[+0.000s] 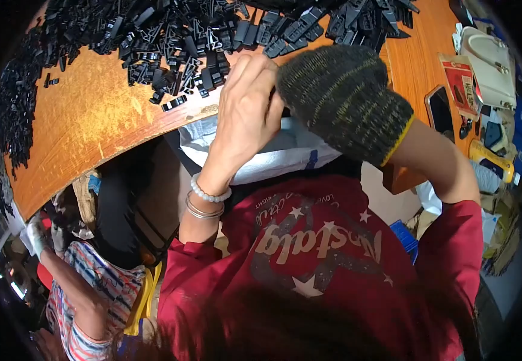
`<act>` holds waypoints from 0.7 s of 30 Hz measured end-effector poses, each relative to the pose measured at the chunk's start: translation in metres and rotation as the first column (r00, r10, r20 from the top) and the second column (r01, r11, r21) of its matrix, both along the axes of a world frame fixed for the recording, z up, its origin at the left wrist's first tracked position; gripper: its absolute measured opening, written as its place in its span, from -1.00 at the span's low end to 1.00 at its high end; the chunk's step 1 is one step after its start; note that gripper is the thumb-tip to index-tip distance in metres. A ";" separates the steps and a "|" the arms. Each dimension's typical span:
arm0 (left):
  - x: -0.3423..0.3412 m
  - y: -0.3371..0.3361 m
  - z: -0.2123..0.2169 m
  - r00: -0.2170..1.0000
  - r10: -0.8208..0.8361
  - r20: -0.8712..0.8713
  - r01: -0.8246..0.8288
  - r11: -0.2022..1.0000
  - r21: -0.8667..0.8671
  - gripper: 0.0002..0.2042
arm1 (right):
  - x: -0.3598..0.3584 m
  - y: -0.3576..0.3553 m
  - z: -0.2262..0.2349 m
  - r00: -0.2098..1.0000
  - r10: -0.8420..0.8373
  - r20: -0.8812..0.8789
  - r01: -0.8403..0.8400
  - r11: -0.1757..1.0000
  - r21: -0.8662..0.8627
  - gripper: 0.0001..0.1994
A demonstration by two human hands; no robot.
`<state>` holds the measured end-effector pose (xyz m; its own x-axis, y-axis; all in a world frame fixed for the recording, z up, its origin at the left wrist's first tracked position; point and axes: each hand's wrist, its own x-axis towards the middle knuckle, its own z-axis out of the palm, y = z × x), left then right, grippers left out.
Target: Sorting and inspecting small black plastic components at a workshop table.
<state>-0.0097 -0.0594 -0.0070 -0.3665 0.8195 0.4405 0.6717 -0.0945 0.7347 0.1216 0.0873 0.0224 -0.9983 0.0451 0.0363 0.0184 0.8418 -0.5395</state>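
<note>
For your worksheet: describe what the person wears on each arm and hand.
The left hand is bare, with a white bead bracelet and thin metal bangles at the wrist. The right hand wears a dark knitted glove with a yellow cuff edge. Both arms have pushed-up red sleeves.

The left hand (246, 114) and gloved right hand (342, 99) cover their meeting point — any held piece seems hidden.

Two hands (246, 108), one knit glove (345, 102), three bracelets (207, 201), countless black plastic clips (195, 36)
</note>
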 end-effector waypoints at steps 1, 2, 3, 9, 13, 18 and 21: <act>0.000 0.002 0.000 1.000 -0.010 -0.001 0.010 0.999 0.034 -0.86 | -0.001 0.002 0.006 0.998 0.006 0.055 -0.008 1.000 0.026 -0.64; 0.000 0.005 0.000 1.000 -0.022 0.008 0.022 0.999 0.039 -0.86 | -0.002 0.004 0.013 0.994 0.011 0.108 -0.016 0.999 0.051 -0.63; -0.001 0.004 -0.002 1.000 -0.022 -0.007 0.022 0.999 0.035 -0.86 | -0.007 0.005 0.015 0.989 0.032 0.146 -0.042 0.997 0.062 -0.61; 0.001 0.002 0.002 1.000 0.007 -0.029 -0.007 1.000 -0.015 -0.86 | -0.023 0.000 0.048 0.915 0.055 0.400 -0.174 0.948 0.268 -0.55; 0.006 -0.001 0.003 0.995 0.027 -0.097 -0.032 0.998 -0.058 -0.86 | 0.007 0.012 -0.003 0.936 0.222 -0.274 -0.128 0.938 0.323 -0.74; 0.015 -0.020 0.015 0.956 0.090 0.280 -0.042 0.984 -0.171 -0.81 | 0.042 0.005 -0.027 0.951 0.025 -0.308 0.095 0.925 0.368 -0.59; 0.012 -0.034 0.019 0.336 -0.194 0.922 0.199 0.971 0.132 -0.79 | 0.054 0.003 -0.037 0.980 -0.060 -0.188 0.035 0.990 -0.137 -0.52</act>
<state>0.0023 -0.0937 0.0118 -0.3652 0.9284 -0.0689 -0.4693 -0.1197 0.8749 0.1757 0.0907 -0.0149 -0.9701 0.1095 0.2164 -0.0574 0.7631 -0.6437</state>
